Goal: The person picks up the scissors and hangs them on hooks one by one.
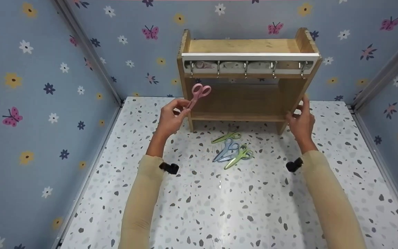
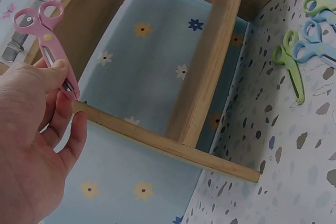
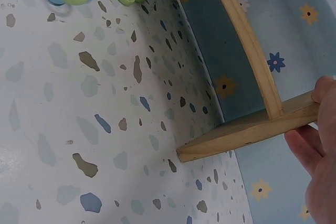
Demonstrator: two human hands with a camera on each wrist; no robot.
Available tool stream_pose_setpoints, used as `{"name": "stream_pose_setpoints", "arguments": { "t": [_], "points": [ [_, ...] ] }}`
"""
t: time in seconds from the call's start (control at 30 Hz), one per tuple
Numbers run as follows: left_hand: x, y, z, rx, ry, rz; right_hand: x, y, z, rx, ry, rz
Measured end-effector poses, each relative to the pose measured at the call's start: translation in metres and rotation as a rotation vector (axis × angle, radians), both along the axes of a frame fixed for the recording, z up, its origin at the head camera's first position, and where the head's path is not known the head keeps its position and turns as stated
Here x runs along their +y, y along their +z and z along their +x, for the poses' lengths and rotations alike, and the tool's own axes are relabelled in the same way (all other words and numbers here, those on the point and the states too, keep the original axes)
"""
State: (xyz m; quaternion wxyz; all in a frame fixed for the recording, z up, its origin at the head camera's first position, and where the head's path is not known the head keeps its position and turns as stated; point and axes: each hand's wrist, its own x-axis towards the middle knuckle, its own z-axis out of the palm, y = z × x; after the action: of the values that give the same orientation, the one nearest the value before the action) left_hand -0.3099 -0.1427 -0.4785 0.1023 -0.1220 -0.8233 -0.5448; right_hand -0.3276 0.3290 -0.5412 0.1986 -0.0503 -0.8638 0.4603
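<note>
My left hand pinches a pair of pink scissors by the blade end between thumb and fingers, the handle loops pointing up. It is at the left side of a wooden rack, in front of that side panel. The rack stands upright, with a white strip of several metal hooks across its front, all bare. My right hand grips the edge of the rack's right side panel low down, thumb on one face and fingers on the other.
Green scissors, blue scissors and further green scissors lie in a loose pile on the speckled table, in front of the rack. Flowered wall panels close off the back and both sides.
</note>
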Motion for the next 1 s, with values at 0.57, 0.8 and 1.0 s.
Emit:
{"name": "stream_pose_setpoints", "arguments": {
  "t": [0.57, 0.8, 1.0],
  "points": [
    [0.0, 0.0018, -0.0063, 0.012, -0.007, 0.078, 0.0004, -0.0016, -0.0022, 0.012, -0.007, 0.017],
    [-0.0005, 0.0, -0.0092, 0.029, -0.012, 0.118, -0.0003, 0.0001, -0.0026, 0.001, -0.02, 0.04],
    [0.0007, 0.0005, -0.0089, 0.016, -0.015, 0.14, -0.0004, -0.0004, -0.0017, 0.004, -0.023, 0.038]
  ]
}}
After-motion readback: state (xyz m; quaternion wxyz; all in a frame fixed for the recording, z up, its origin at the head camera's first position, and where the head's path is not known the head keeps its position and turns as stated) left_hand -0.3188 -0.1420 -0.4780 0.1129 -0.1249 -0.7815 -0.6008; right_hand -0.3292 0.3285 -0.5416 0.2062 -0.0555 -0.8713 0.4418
